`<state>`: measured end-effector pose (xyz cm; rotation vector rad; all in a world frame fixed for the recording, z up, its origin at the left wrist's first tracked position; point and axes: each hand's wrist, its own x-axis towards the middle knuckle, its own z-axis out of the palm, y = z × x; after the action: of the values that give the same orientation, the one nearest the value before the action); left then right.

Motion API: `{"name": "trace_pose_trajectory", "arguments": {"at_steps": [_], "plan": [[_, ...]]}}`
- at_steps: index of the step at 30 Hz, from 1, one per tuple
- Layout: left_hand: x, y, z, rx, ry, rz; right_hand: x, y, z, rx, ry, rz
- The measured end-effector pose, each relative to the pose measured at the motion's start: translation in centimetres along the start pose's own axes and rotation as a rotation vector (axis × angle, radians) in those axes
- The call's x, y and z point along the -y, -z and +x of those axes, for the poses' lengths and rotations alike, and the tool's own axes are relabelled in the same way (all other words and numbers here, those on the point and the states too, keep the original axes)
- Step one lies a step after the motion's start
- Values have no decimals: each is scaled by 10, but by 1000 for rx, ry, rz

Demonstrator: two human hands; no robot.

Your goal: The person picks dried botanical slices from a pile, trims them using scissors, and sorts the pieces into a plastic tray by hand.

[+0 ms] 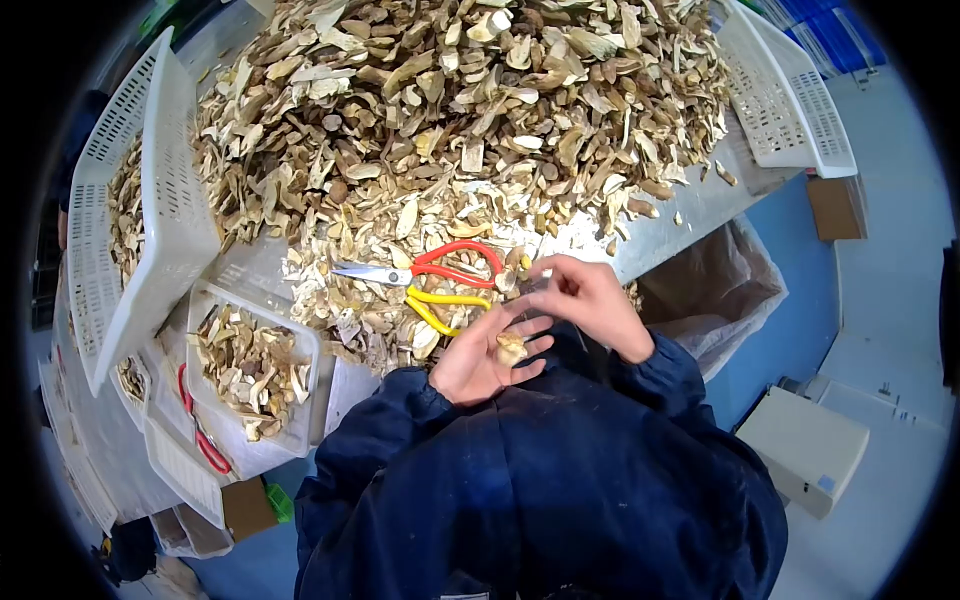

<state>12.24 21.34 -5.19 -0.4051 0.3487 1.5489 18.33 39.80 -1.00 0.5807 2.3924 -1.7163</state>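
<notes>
My left hand [478, 362] is palm up in front of my dark blue jacket, its fingers loosely curled under a pale dried mushroom piece [510, 349]. Close above those fingers is my right hand [595, 305], thumb and forefinger pinched together; whatever is between them is too small to make out. Just beyond both hands lie scissors [400, 275] with one red and one yellow handle, blades pointing left, on scattered mushroom slices. A large heap of dried mushroom slices [450, 110] covers the table behind them.
White perforated baskets stand at the left [165, 230] and the far right [775, 95]. A white tray [313, 365] of slices is at the left, beside red-handled scissors [207, 447]. A plastic-lined bin [740, 270] is below the table's right edge, and a white box [805, 445] lies lower right.
</notes>
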Motion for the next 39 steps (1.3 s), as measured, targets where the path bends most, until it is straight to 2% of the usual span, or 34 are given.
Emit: {"name": "trace_pose_trajectory", "arguments": {"at_steps": [3,6,7,10,15,18,19,20,21,23,24,29,33,36,37,39], "plan": [[4,17,4,-11,54,46,-24,-7,25,-146,108,-263],[3,20,2,111,157,43,-36,-21,38,-242,342,-563],[2,13,-2,85,166,48,-32,-24,39,-201,254,-663],[0,14,-1,71,178,69,-27,-25,43,-228,272,-722],[-1,19,3,34,128,35,-47,-21,51,-411,403,-504],[-3,5,0,-52,39,-32,-13,-9,17,-127,184,-149],[-4,-3,-1,-102,24,-53,-10,-5,8,19,188,-10],[-6,-9,-2,-150,13,-72,-4,-2,2,18,160,-12],[-6,-12,-2,-179,13,-81,-8,1,4,-141,165,-155],[0,19,7,17,43,-84,-23,8,20,-424,179,-340],[1,29,9,115,52,-87,-33,13,28,-486,217,-548],[-2,20,2,157,77,-112,-38,11,42,-463,231,-756],[-1,18,3,133,58,-103,-41,10,40,-275,237,-362],[-1,18,2,129,61,-84,-50,11,34,-350,217,-260],[-1,18,2,128,61,-73,-53,11,35,-438,264,-265],[-1,17,2,120,65,-76,-56,12,35,-485,202,-461]]}}
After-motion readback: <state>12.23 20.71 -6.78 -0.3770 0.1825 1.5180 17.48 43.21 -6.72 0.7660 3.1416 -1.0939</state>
